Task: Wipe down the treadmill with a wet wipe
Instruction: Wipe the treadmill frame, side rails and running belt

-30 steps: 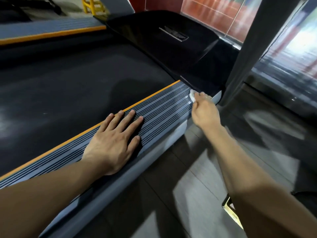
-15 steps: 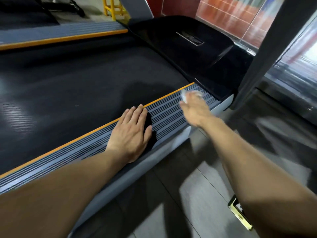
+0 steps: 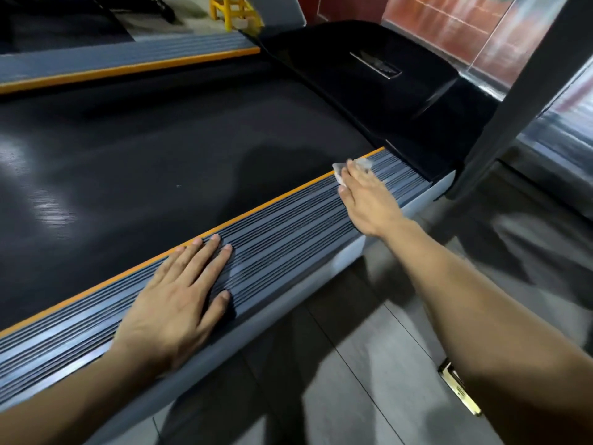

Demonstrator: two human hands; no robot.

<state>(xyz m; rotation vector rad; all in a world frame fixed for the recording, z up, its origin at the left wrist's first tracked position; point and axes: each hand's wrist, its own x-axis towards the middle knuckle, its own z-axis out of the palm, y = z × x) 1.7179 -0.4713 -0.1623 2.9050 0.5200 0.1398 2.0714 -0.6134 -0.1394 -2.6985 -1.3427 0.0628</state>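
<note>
A treadmill fills the view, with a black belt [image 3: 167,162], a glossy black motor cover [image 3: 369,78] and a grey ribbed side rail [image 3: 288,226] edged in orange. My right hand [image 3: 369,200] lies flat on the far end of that rail and presses a white wet wipe [image 3: 340,170] under its straight fingers; only the wipe's edges show. My left hand [image 3: 179,297] rests palm down on the rail nearer to me, fingers straight and together, holding nothing.
A dark upright post [image 3: 513,101] of the treadmill rises at the right. Grey floor tiles [image 3: 353,364] lie beside the rail, with a small gold-edged object [image 3: 459,390] on them. A second treadmill's orange-edged rail [image 3: 128,64] and a yellow stool [image 3: 231,8] stand behind.
My right hand has drawn the wipe back along the rail from the motor cover's corner toward the orange edge. My left hand has stayed flat on the rail.
</note>
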